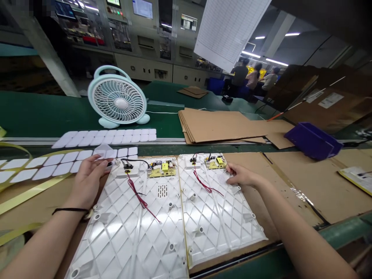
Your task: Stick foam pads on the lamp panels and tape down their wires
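Two white plastic panels with ribbed inner faces lie side by side, the left panel (116, 232) nearer to me than the right panel (215, 228). Each carries a yellow-marked circuit board, the left board (161, 168) and the right board (215, 162), plus a tied red wire (136, 192) and another red wire (203, 184). My left hand (87, 180), fingers closed, pinches a small translucent white piece (105, 151) beside the left panel's far corner. My right hand (241, 175) has thumb and fingers closed on the right panel's far right edge, beside its board.
A light-blue fan (117, 99) stands behind the panels. White square pads (107, 136) lie in rows at the left, with yellow strips (35, 192). Cardboard sheets (217, 124) and a purple bin (314, 140) are at the back right. A paper sheet (229, 31) hangs overhead.
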Tool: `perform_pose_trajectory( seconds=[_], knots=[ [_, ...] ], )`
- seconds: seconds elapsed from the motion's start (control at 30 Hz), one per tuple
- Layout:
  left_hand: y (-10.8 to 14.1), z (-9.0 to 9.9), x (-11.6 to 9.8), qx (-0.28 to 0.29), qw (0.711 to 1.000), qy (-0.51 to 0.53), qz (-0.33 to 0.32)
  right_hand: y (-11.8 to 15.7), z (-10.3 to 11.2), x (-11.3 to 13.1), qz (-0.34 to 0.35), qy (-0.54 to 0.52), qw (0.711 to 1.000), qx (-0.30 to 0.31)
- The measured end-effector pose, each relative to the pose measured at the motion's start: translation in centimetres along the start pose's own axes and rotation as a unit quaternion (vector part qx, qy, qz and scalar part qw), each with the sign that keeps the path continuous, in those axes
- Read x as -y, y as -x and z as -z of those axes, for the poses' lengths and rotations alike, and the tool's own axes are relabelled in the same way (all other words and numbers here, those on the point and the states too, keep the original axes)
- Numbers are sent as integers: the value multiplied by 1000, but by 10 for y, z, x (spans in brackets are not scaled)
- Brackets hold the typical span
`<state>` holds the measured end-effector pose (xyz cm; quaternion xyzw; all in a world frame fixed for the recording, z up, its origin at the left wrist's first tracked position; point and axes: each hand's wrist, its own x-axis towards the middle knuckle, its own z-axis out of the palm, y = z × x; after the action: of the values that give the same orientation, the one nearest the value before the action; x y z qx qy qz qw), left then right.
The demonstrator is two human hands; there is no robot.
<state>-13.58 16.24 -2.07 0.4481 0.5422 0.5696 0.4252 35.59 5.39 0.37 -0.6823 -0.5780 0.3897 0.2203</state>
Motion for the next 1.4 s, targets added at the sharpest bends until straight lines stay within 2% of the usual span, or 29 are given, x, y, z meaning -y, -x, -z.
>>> perform_pose_trajectory(
  seconds=[0.17,0.23,0.3,0.33,0.4,0.47,0.53,0.57,0.6,0.67,0.77,0.83,0.9,0.97,1.0,1.03,1.1,1.17,1.2,1.23,1.3,1.4],
  knots=[
    [18,-3,-30,-32,996,10,-81,-9,-20,0,-21,59,994,-95],
    [26,-4,-45,-37,995,31,-82,-12,-23,1,-29,87,990,-111],
    [35,-5,-57,-17,996,64,-55,-13,-20,6,-36,112,987,-111],
    [40,-6,-62,14,996,85,-26,-12,-18,11,-39,121,986,-106],
    [50,-7,-70,113,985,121,48,-11,-13,29,-50,162,980,-106],
    [60,-10,-73,238,954,135,123,-8,-14,59,-40,224,964,-137],
    [70,-14,-73,328,922,122,166,-4,-24,98,24,241,954,-177],
    [74,-16,-72,356,911,110,175,0,-34,119,74,205,961,-169],
    [78,-19,-71,375,904,97,179,3,-45,140,124,150,972,-132],
    [85,-23,-68,405,894,79,176,10,-72,177,192,88,977,-28],
    [91,-27,-66,442,878,67,170,14,-105,208,208,53,975,61],
    [95,-28,-68,449,878,50,158,10,-116,211,190,51,977,82],
    [99,-29,-72,406,907,-7,109,4,-121,204,156,47,983,78],
    [106,-31,-77,326,937,-122,-1,-5,-123,193,124,48,989,61],
    [110,-32,-79,300,931,-194,-71,-9,-125,188,117,51,990,59],
    [116,-34,-80,295,907,-267,-137,-12,-128,183,118,55,989,65],
    [131,-40,-80,342,822,-395,-228,-19,-136,175,123,61,985,101],
    [148,-46,-76,399,738,-476,-263,-24,-144,169,118,62,982,137],
    [157,-49,-73,412,709,-504,-271,-26,-147,167,111,62,981,148],
    [165,-52,-69,413,689,-527,-278,-28,-150,165,103,61,981,155],
    [178,-56,-61,394,667,-562,-290,-31,-154,160,86,53,981,165],
    [187,-59,-52,361,661,-592,-287,-35,-157,154,60,29,982,175]
  ],
)
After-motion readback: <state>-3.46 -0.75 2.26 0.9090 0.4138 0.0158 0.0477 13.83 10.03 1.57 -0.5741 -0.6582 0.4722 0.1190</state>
